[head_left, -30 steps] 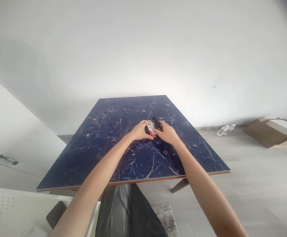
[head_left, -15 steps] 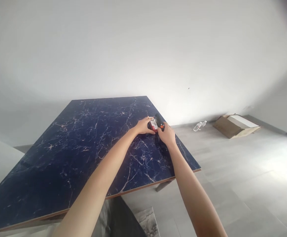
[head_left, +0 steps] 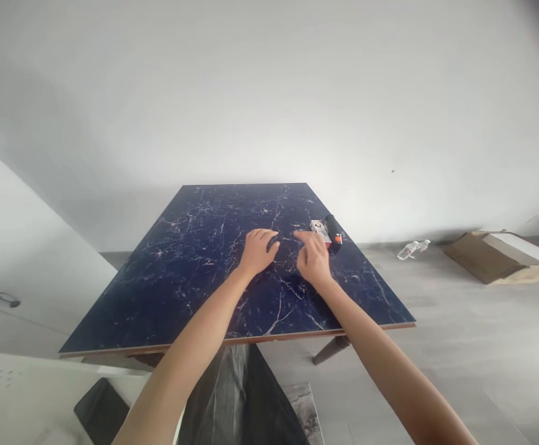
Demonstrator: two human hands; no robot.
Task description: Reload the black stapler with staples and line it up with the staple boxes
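Note:
My left hand [head_left: 258, 252] is over the middle of the dark blue marbled table [head_left: 195, 247], fingers curved and apart, holding nothing. To its right, my right hand [head_left: 314, 258] has its index finger stretched out to the left, with nothing in its grasp. Just beyond the right hand lies a small white and red box [head_left: 319, 228], its near part hidden by the hand. Against the box's right side is a black cylindrical item [head_left: 332, 230] with an orange mark, close to the table's right edge. I cannot make out its kind.
On the floor at the right lie clear plastic bottles [head_left: 413, 248] and an open cardboard box [head_left: 492, 259]. A white wall [head_left: 269, 111] stands behind the table. Black plastic sheeting [head_left: 237, 402] hangs or lies below its front edge, near a table leg [head_left: 331, 350].
Both hands have let go of the small box and black item and moved left of them. The view has turned left, bringing a white surface and a handle into sight.

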